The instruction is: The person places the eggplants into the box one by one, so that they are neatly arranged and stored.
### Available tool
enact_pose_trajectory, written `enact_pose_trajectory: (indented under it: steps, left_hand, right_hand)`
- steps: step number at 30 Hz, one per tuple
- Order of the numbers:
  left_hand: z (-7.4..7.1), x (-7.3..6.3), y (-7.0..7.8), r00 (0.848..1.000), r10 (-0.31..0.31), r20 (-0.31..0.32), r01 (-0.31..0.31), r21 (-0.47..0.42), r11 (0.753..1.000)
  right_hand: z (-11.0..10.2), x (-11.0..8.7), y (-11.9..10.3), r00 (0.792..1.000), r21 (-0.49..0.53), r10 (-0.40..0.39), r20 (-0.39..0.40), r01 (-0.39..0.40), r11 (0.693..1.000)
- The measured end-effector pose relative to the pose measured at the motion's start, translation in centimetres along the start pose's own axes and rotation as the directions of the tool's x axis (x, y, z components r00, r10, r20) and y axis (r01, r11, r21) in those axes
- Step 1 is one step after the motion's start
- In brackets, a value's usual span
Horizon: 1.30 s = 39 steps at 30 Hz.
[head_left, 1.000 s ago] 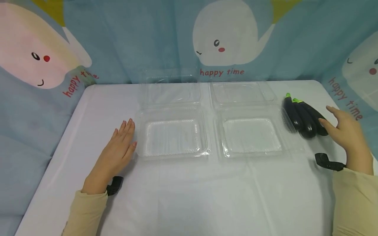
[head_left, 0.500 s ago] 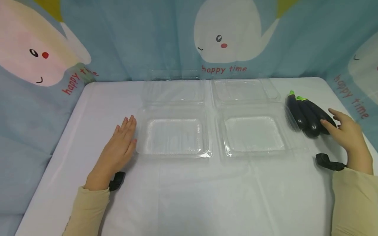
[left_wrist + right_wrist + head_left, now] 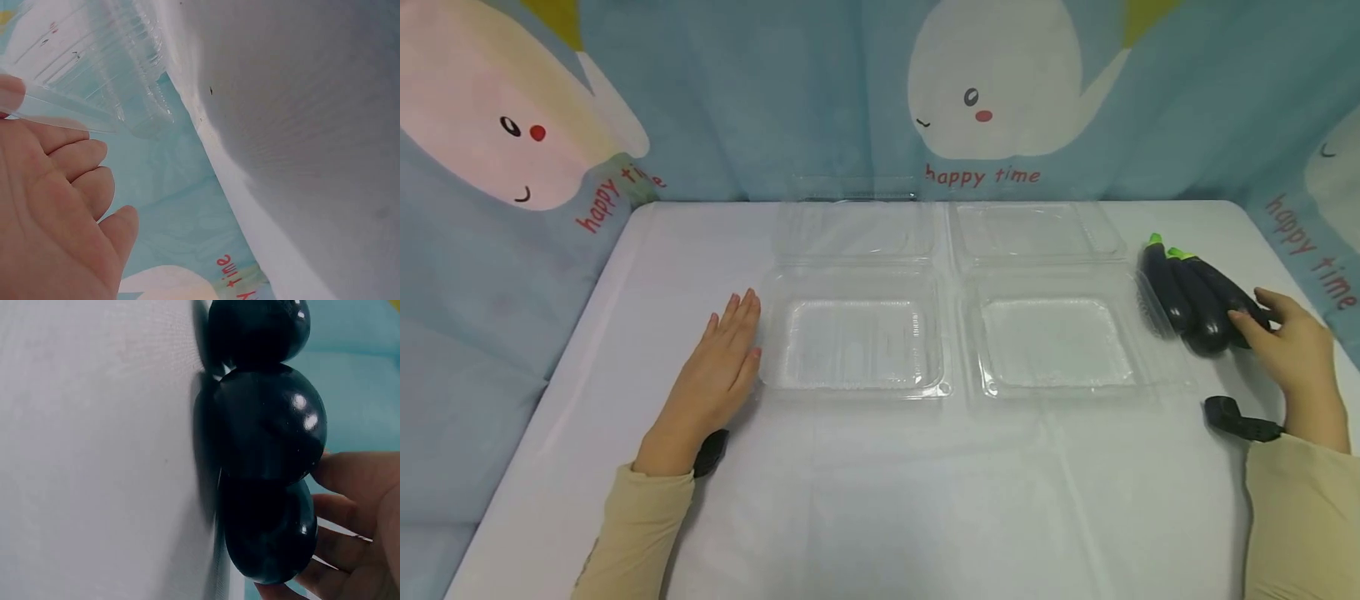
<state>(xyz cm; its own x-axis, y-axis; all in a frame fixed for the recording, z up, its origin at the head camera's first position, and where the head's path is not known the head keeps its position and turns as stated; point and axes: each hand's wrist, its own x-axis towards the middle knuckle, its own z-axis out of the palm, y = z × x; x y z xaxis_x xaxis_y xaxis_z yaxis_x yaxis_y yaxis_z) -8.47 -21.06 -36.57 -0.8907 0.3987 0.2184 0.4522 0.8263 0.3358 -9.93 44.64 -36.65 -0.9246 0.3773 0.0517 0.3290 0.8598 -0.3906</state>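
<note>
Three dark purple eggplants with green stems lie side by side at the right end of the table. My right hand [image 3: 1303,346] holds the rightmost eggplant [image 3: 1219,282], thumb on its near side and fingers round the other. In the right wrist view the thumb [image 3: 350,472] sits at the seam between this eggplant [image 3: 269,531] and the middle eggplant [image 3: 272,422]. My left hand [image 3: 711,379] rests with straight fingers against the left side of a clear plastic clamshell box [image 3: 853,346]. In the left wrist view, the box's rim [image 3: 69,112] passes between thumb and fingers.
Beside the left box stands a second clear clamshell box [image 3: 1056,342]. Both have their lids folded back toward the blue patterned curtain [image 3: 820,100], and they stand on a white-covered table [image 3: 910,492]. The second box's right side lies close to the eggplants.
My right thumb and fingers have closed in round the rightmost eggplant. The left hand stays beside its box. The whole head view has shifted slightly.
</note>
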Motion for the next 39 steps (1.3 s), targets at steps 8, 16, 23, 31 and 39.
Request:
enact_pose_trajectory:
  steps: [8, 16, 23, 31, 39]
  left_hand:
    - [-0.2, 0.6, 0.3, 1.000, 0.006, -0.003, -0.006, -0.005, 1.000]
    - [0.2, 1.2, 0.6, 1.000, 0.024, -0.002, -0.024, -0.018, 1.000]
    - [0.1, 0.8, 0.5, 1.000, 0.010, 0.014, -0.010, -0.001, 1.000]
    - [-0.2, 0.3, 0.2, 1.000, -0.001, -0.005, 0.002, 0.015, 1.000]
    - [-0.3, 0.1, 0.2, 1.000, -0.002, -0.008, 0.002, 0.012, 1.000]
  right_hand:
    - [-0.7, -0.7, -0.5, 1.000, 0.040, 0.004, -0.003, -0.003, 0.999]
    - [-0.9, -1.2, 0.3, 0.995, 0.052, 0.096, -0.001, -0.096, 0.994]
    - [-0.4, -1.3, 0.4, 0.994, 0.079, 0.076, -0.074, -0.071, 0.994]
    - [-0.4, -1.1, -0.3, 0.984, 0.129, 0.169, -0.063, -0.160, 0.979]
    - [-0.1, -0.2, 0.8, 0.981, 0.159, 0.182, -0.066, -0.170, 0.972]
